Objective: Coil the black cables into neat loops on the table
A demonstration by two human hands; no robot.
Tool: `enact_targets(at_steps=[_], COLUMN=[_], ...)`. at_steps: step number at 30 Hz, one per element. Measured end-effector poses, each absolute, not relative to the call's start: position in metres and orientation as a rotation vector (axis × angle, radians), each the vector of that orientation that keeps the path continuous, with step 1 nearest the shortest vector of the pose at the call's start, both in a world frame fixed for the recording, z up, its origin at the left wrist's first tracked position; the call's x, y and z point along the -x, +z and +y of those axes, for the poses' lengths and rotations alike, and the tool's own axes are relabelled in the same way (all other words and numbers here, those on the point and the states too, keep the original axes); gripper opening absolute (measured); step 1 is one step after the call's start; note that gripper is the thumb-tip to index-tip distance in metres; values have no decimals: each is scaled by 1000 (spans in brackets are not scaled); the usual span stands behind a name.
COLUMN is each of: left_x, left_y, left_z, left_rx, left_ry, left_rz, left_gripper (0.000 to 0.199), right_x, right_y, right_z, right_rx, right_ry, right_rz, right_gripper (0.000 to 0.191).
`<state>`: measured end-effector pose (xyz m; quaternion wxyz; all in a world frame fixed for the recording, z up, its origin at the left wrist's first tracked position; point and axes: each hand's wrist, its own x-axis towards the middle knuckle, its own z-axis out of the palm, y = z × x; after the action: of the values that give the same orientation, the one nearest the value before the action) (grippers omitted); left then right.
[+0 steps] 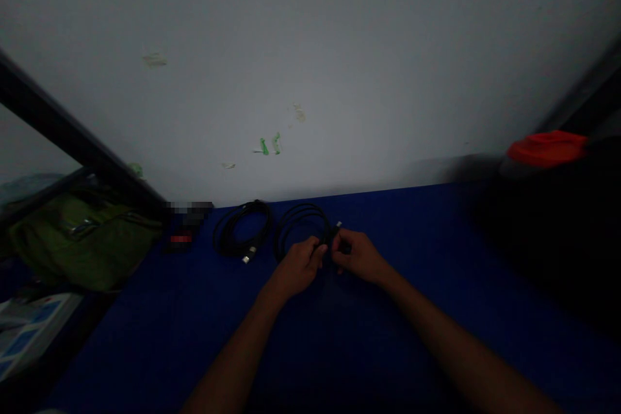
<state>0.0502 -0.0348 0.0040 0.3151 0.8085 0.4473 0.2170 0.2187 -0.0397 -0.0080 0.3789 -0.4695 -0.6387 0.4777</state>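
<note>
Black cable coils, two, left hand, right hand, fingers clamped on one

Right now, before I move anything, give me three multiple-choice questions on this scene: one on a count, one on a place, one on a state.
1. How many black cable coils lie on the blue tabletop?
A. One
B. Two
C. Four

2. Where is the olive-green bag relative to the coils?
A. To their left
B. To their right
C. On top of them

3. The coil nearer the bag is:
A. Held in the air
B. Lying on the tabletop
C. Hanging off the edge

1 B: one lies alone, and another is the held coil.
2 A: the bag sits left of both.
3 B: neither the left hand nor the right hand touches it.
</note>
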Motion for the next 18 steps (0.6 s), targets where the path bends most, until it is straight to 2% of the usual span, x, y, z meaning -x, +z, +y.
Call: enact_targets(at_steps=[5,10,13,18], left_x=[-50,-50,-51,-51], left_y=[5,2,0,-5], left_z=[-34,-32,-33,-35], left_rx=[-2162,-2205,-2262,-2319], left_ry=[563,514,443,328], left_rz=[1160,1242,1281,1297], left_gripper=[33,29,23,15], right_x=[-222,-225,-222,-214], right_y=[-6,0,1,-5], right_z=[-39,-41,-44,-48], right_rx=[1246,1215,1233,1228], right_ry=[1132,710,439,323], right_rz=[-1723,-1992,-2079,-2159], right_gripper=[9,2,7,12])
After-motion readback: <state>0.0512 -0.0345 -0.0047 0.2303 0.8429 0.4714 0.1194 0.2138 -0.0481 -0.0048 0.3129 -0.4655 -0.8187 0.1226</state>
